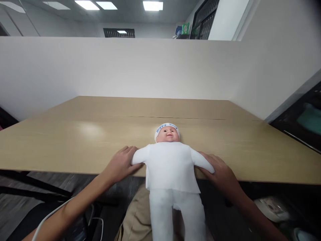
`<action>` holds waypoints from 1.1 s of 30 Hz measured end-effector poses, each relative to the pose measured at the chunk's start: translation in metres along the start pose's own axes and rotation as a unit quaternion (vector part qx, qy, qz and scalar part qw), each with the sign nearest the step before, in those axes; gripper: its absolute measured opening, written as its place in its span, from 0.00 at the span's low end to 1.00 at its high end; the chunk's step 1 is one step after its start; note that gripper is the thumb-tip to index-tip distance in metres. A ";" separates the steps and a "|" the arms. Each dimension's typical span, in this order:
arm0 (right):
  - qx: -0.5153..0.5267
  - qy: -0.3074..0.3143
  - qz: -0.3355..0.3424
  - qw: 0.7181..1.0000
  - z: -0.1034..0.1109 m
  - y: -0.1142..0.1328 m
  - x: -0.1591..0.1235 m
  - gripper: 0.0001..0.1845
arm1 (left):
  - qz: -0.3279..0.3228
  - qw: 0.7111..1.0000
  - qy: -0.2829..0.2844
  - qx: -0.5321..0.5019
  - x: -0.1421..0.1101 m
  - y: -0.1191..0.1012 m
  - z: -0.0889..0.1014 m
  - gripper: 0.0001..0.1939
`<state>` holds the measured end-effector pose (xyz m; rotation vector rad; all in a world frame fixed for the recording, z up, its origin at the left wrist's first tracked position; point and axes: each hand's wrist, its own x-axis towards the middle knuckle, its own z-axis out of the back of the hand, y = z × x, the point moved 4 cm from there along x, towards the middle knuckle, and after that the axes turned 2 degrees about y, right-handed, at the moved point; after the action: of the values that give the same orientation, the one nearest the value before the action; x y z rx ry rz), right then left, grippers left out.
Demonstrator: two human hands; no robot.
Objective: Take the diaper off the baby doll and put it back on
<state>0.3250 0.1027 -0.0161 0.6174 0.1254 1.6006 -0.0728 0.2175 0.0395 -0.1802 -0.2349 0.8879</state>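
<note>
A baby doll [172, 167] in a white top and white trousers lies face up at the table's front edge. Its head and upper body rest on the wood, while the legs hang over the edge toward my lap. Blue lettering runs across its white cap [160, 126]. My left hand [124, 161] grips the doll's sleeve on the left side, thumb below and fingers above. On the other side, my right hand [217, 169] is wrapped round the other sleeve, its fingers partly hidden behind it.
The light wooden table [100, 134] stretches back to a white partition [125, 67]. A dark screen-like panel [301, 117] stands at the right. A white cable [47, 216] runs by my left forearm. Below the table at right is a round white object [272, 208].
</note>
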 end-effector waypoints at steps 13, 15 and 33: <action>-0.032 -0.003 0.068 0.997 -0.041 -0.044 0.189 0.29 | 0.002 0.991 -0.067 0.118 0.164 0.112 -0.013 0.28; -0.040 -0.016 0.079 0.996 -0.045 -0.051 0.216 0.30 | 0.005 0.988 -0.091 0.123 0.184 0.124 -0.011 0.30; -0.069 -0.077 0.131 0.986 -0.083 -0.123 0.379 0.36 | 0.080 0.976 -0.161 0.122 0.298 0.193 -0.016 0.36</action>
<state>0.3966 0.5037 -0.0219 0.6675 -0.1874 1.7899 -0.0311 0.5696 0.0139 0.1790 -0.4136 1.0970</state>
